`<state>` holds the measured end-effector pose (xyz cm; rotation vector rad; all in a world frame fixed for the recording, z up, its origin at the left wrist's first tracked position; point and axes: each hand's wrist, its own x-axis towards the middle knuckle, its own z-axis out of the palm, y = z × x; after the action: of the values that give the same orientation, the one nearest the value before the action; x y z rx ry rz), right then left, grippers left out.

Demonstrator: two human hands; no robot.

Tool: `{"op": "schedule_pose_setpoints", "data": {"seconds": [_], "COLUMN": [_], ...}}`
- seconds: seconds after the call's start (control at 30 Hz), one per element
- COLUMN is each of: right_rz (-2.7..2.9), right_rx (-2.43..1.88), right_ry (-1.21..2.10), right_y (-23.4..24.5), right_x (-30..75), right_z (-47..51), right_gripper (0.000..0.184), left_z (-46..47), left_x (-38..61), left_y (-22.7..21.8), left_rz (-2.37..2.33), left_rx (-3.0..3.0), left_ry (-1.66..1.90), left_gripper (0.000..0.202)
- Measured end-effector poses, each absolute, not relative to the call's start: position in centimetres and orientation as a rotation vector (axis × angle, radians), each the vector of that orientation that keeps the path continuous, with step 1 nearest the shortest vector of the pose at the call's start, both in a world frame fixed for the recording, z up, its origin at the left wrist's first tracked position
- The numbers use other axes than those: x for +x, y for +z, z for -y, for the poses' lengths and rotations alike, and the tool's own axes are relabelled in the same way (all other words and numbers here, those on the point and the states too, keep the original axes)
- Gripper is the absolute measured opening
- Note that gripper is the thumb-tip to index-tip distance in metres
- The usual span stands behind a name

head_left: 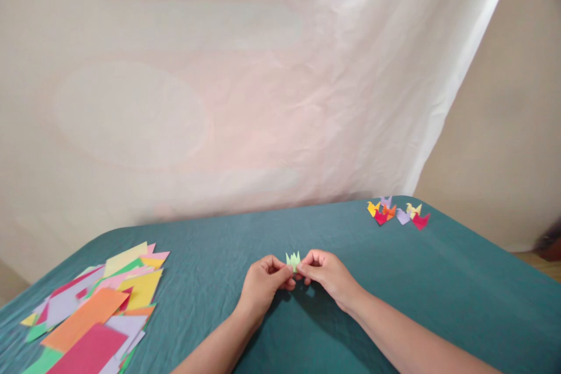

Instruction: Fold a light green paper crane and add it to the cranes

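A small light green folded paper piece [293, 260] with several pointed tips standing up is held between my two hands, over the middle of the table. My left hand [266, 280] pinches its lower left side between thumb and fingers. From the right, my right hand [326, 274] pinches the opposite lower side in the same way. The fingertips cover the bottom of the folded paper, and its points stay visible above them.
On the left of the green-covered table [210, 269] lies a loose pile of coloured paper sheets [94, 312]. Several small folded paper birds [388, 211] in yellow, red, orange and lilac stand at the far right. A pale sheet [245, 82] hangs behind the table.
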<state>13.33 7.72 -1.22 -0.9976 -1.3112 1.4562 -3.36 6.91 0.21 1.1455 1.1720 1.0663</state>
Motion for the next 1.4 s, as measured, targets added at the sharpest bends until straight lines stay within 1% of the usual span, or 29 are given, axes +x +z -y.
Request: {"op": "schedule_pose_setpoints", "data": {"seconds": [0.3,0.5,0.83,0.87,0.97,1.0,1.13,1.27,1.4], "right_rz": [1.315,1.314,1.345,1.351,1.376,1.387,1.451,1.48,1.495], "right_rx": [-1.014,-1.037,-1.063,-1.061,-1.073,-1.08,-1.087,-1.086,-1.039], "right_ry": [1.42,1.398,1.341,1.334,1.287,1.267,1.201,1.158,1.219], "right_y": [-1.17,-1.16,-1.41,-1.39,-1.47,-1.56,-2.01,-1.92,-1.36], "right_x": [13.08,13.02,12.89,12.9,12.95,12.95,12.8,12.59,12.65], "right_z": [-7.67,-7.7,-7.73,-7.73,-7.79,-7.82,-7.82,-7.62,-7.51], "right_gripper": [0.028,0.028,0.02,0.019,0.017,0.016,0.016,0.017,0.016], "left_z": [-6.78,-7.01,-7.03,-7.07,-7.18,-7.2,-7.31,-7.52,-7.74], "left_x": [-3.41,-3.52,-3.46,-3.48,-3.54,-3.57,-3.71,-3.85,-4.04], "left_y": [0.28,0.06,-0.12,-0.14,-0.15,-0.14,-0.16,-0.4,-0.65], "left_rz": [-1.21,-1.235,-1.175,-1.149,-1.081,-1.073,-1.127,-1.205,-1.22], "left_rx": [1.257,1.315,1.281,1.262,1.203,1.195,1.241,1.294,1.353], "left_ry": [1.075,1.06,1.101,1.109,1.082,1.053,0.965,0.974,0.993], "left_gripper": [0.025,0.024,0.026,0.028,0.041,0.041,0.03,0.031,0.028]}}
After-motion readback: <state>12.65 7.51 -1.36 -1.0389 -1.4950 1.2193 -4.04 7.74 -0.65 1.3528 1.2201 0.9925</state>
